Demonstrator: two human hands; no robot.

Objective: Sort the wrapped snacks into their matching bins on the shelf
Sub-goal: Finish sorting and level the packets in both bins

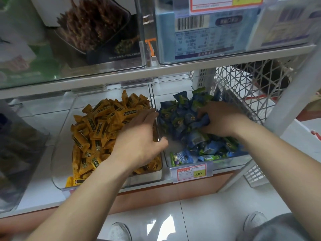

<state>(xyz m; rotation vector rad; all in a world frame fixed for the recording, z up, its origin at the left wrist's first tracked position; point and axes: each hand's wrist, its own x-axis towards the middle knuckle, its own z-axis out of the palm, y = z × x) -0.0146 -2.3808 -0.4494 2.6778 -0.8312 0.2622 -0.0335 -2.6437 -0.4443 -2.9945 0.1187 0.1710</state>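
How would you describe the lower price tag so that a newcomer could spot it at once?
On the lower shelf, find the clear bin holding blue snacks. The price tag clips to its front edge. Its red border and yellow panel reading 1.00 set it apart.

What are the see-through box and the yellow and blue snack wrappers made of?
The see-through rectangular bin looks like hard clear plastic: glossy, rigid walls with reflections. The yellow wrapped snacks and the blue wrapped snacks seem wrapped in thin printed plastic film, perhaps foil-lined: crimped ends, creases and a soft sheen.
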